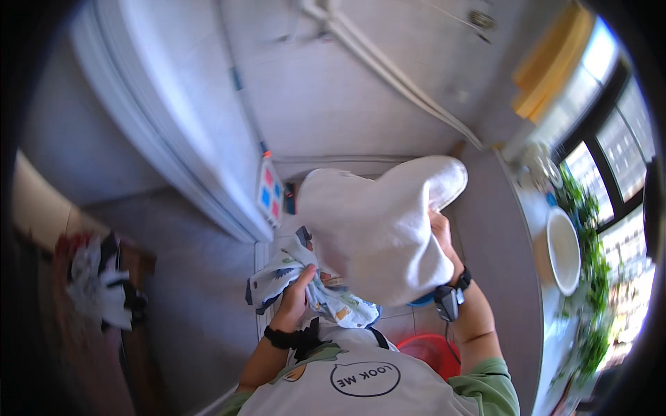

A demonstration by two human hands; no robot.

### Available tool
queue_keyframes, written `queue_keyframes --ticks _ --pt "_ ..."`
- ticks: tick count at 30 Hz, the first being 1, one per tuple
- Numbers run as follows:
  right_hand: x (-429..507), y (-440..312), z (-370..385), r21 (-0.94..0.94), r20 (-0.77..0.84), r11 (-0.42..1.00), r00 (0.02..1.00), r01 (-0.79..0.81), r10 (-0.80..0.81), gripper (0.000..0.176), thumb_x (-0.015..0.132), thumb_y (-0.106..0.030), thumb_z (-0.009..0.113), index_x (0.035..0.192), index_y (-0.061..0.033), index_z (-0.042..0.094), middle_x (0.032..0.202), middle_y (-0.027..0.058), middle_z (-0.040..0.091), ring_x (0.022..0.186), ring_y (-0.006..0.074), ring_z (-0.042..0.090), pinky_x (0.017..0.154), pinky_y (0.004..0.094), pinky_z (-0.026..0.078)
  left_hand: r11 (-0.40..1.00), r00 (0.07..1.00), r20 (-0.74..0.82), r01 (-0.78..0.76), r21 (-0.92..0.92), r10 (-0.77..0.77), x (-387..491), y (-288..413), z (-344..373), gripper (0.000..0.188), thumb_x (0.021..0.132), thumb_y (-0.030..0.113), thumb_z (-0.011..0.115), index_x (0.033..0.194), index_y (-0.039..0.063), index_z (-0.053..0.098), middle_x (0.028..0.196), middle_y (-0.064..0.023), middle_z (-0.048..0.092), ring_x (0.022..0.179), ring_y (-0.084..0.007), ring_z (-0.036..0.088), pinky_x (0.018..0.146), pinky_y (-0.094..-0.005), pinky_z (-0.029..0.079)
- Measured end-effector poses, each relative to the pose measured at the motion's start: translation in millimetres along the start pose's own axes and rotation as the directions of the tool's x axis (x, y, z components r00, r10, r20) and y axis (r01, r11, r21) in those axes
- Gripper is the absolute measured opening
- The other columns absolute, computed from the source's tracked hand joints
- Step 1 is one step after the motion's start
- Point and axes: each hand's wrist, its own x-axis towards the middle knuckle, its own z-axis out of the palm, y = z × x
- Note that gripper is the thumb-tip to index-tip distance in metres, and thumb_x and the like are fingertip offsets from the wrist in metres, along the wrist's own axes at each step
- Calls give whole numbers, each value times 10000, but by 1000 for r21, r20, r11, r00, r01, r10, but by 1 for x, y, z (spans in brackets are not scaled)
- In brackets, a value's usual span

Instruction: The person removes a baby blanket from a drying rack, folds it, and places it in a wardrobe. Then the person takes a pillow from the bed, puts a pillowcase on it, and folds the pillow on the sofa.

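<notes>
My left hand (296, 299) grips a bunched white cloth garment (341, 307) printed with small colourful figures and trimmed in dark blue. To its right, my right hand (441, 231) holds a large white cloth (380, 223) by its right side. This white cloth spreads out in front of me and covers much of what stands behind it. Its upper right part forms a rounded lobe. The two fabrics meet or overlap near my left hand; whether they are joined I cannot tell.
A red basin (432, 353) stands on the tiled floor at my right. On the windowsill sits a white bowl (564, 252) beside green plants (588, 270). A door frame (192, 171) rises at left, with a pile of clothes (101, 286) beyond. White pipes (385, 67) cross the wall.
</notes>
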Motion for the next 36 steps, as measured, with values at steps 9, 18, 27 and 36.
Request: queue_keyframes --ticks 9,18,27,36 --pt "88 168 140 -660 738 251 546 708 398 454 943 -324 543 1274 -16 502 1299 200 488 1261 341 423 1068 470 298 861 947 169 -162 -482 273 -47 4 -92 581 960 341 438 1434 23 333 1429 -143 426 1234 -258 491 1053 -402 385" --pt "102 290 246 -136 849 -51 143 989 508 740 858 -574 505 1398 -73 431 1488 153 349 1364 391 306 1114 554 173 747 866 -341 -491 -447 365 -130 52 -160 592 935 338 446 1419 10 356 1400 -148 454 1226 -269 498 1050 -398 388" --pt "181 400 303 -449 845 247 319 858 428 763 807 -367 673 1418 -38 356 1454 279 302 1312 489 313 1073 540 276 569 587 -711 -759 -317 387 -146 112 -222 603 909 334 454 1404 -2 378 1370 -152 482 1217 -280 505 1046 -395 392" --pt "353 508 425 -504 845 586 222 635 486 828 848 -285 676 1448 15 190 1425 324 302 1316 443 349 1068 437 334 571 441 -821 -802 -178 363 -95 268 -336 595 879 339 480 1352 -21 449 1309 -152 538 1168 -288 542 1020 -368 416"
